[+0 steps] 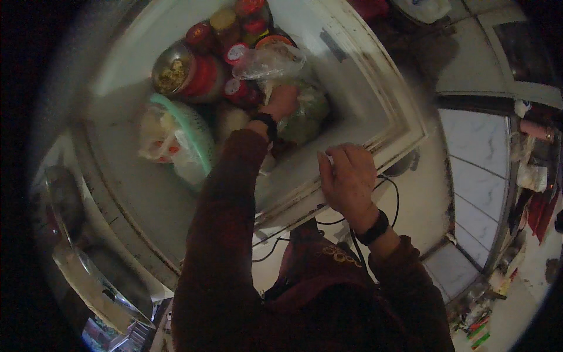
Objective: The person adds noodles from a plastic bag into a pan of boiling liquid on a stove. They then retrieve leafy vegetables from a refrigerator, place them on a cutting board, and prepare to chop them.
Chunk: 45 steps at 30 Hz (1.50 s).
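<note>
My left hand [283, 101] reaches down into a white chest with raised walls. It touches a clear plastic bag of something green [303, 114]; blur hides whether the fingers grip it. Bent over the chest's near rim [299, 191] is my right hand [352, 176], its fingers curled onto the edge. Above my left hand lies a crumpled clear plastic bag [272, 61]. Beside it stand a bottle with a red and white cap [236, 53] and several lidded jars [223, 25]. A large jar [173, 75] holds yellowish pieces. Left of my forearm sits a green-rimmed basket [180, 119] with bagged items.
The chest's raised walls surround the jars and bags. Black cables [396, 193] hang outside its near corner. Bluish-white tiles [477, 163] and cluttered small items [534, 176] are at the right. A glass-edged panel [105, 292] is at the lower left.
</note>
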Each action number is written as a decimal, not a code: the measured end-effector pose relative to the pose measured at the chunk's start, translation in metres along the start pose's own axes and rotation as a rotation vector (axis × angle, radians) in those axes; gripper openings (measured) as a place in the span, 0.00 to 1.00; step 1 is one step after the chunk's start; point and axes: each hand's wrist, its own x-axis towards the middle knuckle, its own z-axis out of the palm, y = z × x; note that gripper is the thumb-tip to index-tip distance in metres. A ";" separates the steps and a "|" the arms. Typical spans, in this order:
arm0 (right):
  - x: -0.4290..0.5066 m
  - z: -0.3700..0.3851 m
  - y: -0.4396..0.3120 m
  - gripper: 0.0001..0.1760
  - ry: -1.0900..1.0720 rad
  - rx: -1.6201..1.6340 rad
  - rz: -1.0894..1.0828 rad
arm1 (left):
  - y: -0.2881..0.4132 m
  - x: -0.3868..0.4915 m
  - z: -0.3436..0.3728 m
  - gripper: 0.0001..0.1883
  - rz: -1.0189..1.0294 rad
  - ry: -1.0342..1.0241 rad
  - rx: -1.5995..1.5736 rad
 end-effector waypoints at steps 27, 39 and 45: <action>0.078 -0.127 -0.131 0.16 -0.074 0.790 -0.437 | 0.194 -0.318 -0.361 0.09 0.025 0.549 -0.857; -0.004 -0.152 -0.103 0.11 -0.487 0.830 -0.242 | 0.232 -0.351 -0.265 0.10 0.163 0.604 -1.047; -0.015 -0.131 -0.090 0.11 -0.475 0.770 -0.283 | 0.224 -0.354 -0.237 0.09 0.189 0.772 -0.631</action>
